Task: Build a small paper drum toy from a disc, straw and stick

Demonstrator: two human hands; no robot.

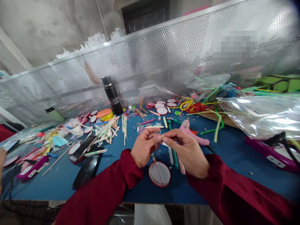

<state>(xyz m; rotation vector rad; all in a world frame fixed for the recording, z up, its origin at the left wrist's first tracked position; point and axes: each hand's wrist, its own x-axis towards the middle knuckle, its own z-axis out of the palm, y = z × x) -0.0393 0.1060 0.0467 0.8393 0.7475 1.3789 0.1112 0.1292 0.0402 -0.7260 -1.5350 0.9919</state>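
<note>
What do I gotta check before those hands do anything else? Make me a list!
1. Left hand and right hand close together, fingertips meeting: ok.
2. Small pale bit pinched at the fingertips: ok. What it is: cannot tell, too small.
3. Red-rimmed disc lying on the table, nearer the person than the fingertips: ok.
4. Pink glue gun hot or cold: cannot tell.
5. Space beside the right hand free of tools: not ok, the glue gun lies right there.
6. Black bottle standing up: ok.
</note>
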